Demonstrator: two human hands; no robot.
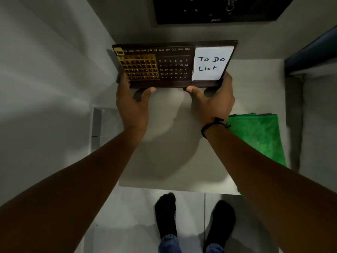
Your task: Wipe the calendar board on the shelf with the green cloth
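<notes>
So the biggest thing here is the white shelf top (164, 143), a plain pale surface the person is standing right up against, socked feet (193, 218) on the floor just below its front edge. A dark framed panel (215, 10) sits up on the wall behind it, too dim to tell what it is.

Next down in size: the calendar board (173, 64), dark wood, months along the top, a gold sliding date grid on its left half, printed numbers in the middle and a white note reading "To Do List" (211, 63) tucked in on the right. It's toward the back of the shelf, tilted face-up toward the camera, so it looks held up rather than lying flat.

Both hands are on it. The left hand (132, 105) clamps the lower left corner, thumb across the bottom edge, fingers hidden behind. The right hand (214, 101) does the same at the lower right under the note, closed around the edge. There's a black cord band (212, 126) on that wrist.

The green cloth (259, 137) lies folded on the right side of the shelf, just beside the right forearm, untouched.

My read: this is the get-the-board-positioned step, no wiping yet. Next move needs one hand freed (probably the right, it's closest) to grab the cloth while the other steadies the board. Watch that loose note.
</notes>
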